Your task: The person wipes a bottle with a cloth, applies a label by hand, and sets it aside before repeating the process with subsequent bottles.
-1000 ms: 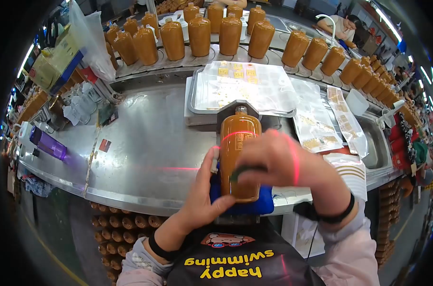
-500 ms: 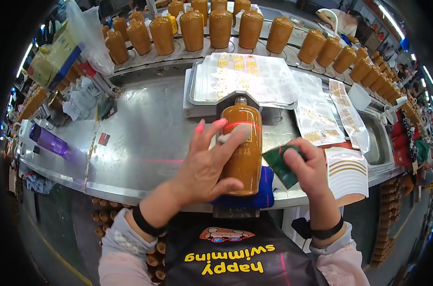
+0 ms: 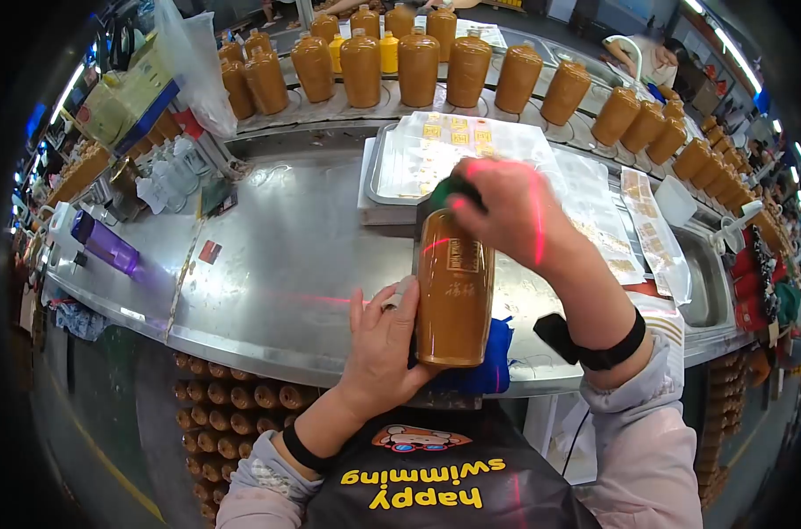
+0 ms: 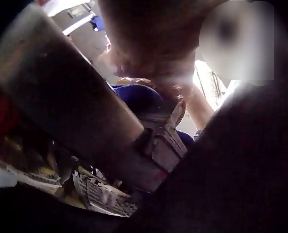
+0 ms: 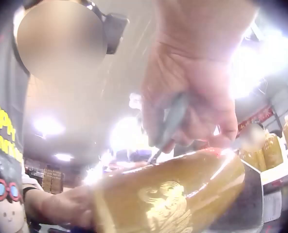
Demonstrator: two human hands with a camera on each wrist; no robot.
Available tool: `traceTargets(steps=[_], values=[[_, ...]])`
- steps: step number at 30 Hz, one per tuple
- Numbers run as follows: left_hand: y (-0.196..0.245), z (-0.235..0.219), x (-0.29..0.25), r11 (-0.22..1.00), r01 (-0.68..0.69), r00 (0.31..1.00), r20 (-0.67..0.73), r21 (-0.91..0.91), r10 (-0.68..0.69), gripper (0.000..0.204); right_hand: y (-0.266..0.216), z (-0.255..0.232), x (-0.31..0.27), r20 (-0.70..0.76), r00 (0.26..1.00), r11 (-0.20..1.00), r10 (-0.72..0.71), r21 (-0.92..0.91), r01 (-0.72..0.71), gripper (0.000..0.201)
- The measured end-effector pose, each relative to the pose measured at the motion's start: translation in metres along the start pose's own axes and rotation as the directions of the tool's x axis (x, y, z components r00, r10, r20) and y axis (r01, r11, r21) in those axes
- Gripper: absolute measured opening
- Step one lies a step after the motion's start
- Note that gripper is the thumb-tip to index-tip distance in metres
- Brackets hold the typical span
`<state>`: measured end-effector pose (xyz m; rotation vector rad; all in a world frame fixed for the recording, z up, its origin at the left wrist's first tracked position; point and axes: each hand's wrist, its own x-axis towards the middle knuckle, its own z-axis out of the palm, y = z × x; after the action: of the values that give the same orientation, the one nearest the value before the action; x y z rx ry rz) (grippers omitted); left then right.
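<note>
A glossy brown bottle [image 3: 453, 309] lies on a dark cradle on the bench, its neck pointing away from me and gold lettering on its upper face. My right hand [image 3: 510, 207] pinches a flat green scraper [image 3: 454, 189] over the bottle's shoulder. In the right wrist view the scraper [image 5: 174, 119] stands on edge against the glaze, above a gold motif [image 5: 168, 206]. My left hand [image 3: 378, 348] rests along the bottle's lower left side, thumb at the base, with a pale cover on one fingertip. The left wrist view is dark.
A tray [image 3: 384, 167] with sheets of gold decals stands behind the bottle. More decal sheets [image 3: 651, 225] lie at the right by a sink [image 3: 704, 278]. Brown bottles [image 3: 418, 66] line a curved conveyor. A blue cloth [image 3: 497, 357] sits under the bottle; a purple flask [image 3: 109, 242] lies far left.
My right hand swung off the bottle to the right with the scraper, then came back onto its shoulder. My left hand touched the decal area, then moved down to the bottle's left side.
</note>
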<state>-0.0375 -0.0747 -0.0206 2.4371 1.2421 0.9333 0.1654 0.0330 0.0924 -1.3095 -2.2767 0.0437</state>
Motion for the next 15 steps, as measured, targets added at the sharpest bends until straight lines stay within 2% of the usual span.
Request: traceTargets(steps=[1, 2, 4, 5, 6, 7, 8, 10, 11, 14, 15], values=[[0.003, -0.005, 0.003, 1.000, -0.013, 1.000, 0.015, 0.023, 0.013, 0.099, -0.005, -0.009, -0.002, -0.060, 0.994, 0.981, -0.097, -0.174, 0.085, 0.018], [0.001, -0.006, 0.004, 0.999, -0.028, 1.000, 0.003, 0.039, 0.028, 0.099, -0.006, -0.010, -0.008, 0.006, 0.990, 0.989, -0.141, 0.046, 0.140, 0.017], [0.000, -0.002, 0.000, 0.998, -0.049, 0.999, 0.009, 0.050, 0.049, 0.098, -0.006, -0.007, -0.032, 0.119, 0.964, 0.860, -0.236, 0.487, 0.150, 0.019], [-0.001, 0.003, -0.003, 0.999, -0.048, 0.999, -0.002, 0.011, 0.048, 0.097, 0.002, 0.003, -0.041, 0.022, 1.000, 0.928, -0.001, 0.373, -0.007, 0.020], [-0.004, 0.007, -0.002, 0.998, -0.051, 0.999, -0.013, -0.024, 0.051, 0.096, 0.015, 0.010, -0.050, -0.202, 0.973, 0.954, 0.115, 0.297, -0.051, 0.020], [-0.007, 0.008, -0.001, 0.997, -0.058, 0.998, -0.031, -0.052, 0.056, 0.095, 0.007, 0.002, -0.062, -0.063, 0.960, 0.887, 0.274, 0.403, -0.226, 0.020], [-0.008, 0.009, -0.001, 0.992, -0.033, 0.999, -0.023, -0.122, 0.031, 0.094, -0.003, -0.005, -0.072, 0.086, 0.913, 0.787, 0.399, 0.478, -0.390, 0.020], [-0.007, 0.011, -0.005, 0.967, 0.018, 1.000, -0.001, -0.254, -0.019, 0.091, -0.002, 0.019, -0.097, 0.174, 0.918, 0.528, 0.357, 0.773, -0.352, 0.021], [-0.001, 0.014, -0.009, 0.939, -0.019, 0.991, -0.128, -0.344, -0.027, 0.074, -0.002, 0.025, -0.102, 0.164, 0.907, 0.527, 0.387, 0.768, -0.364, 0.022], [0.002, 0.004, -0.033, 0.952, -0.295, 0.927, -0.265, -0.077, 0.266, 0.052, 0.000, 0.035, -0.108, 0.133, 0.881, 0.546, 0.455, 0.740, -0.394, 0.020], [0.010, 0.004, -0.028, 0.947, -0.318, 0.906, -0.303, -0.031, 0.295, 0.032, -0.005, 0.034, -0.106, 0.180, 0.852, 0.455, 0.492, 0.781, -0.428, 0.020]])
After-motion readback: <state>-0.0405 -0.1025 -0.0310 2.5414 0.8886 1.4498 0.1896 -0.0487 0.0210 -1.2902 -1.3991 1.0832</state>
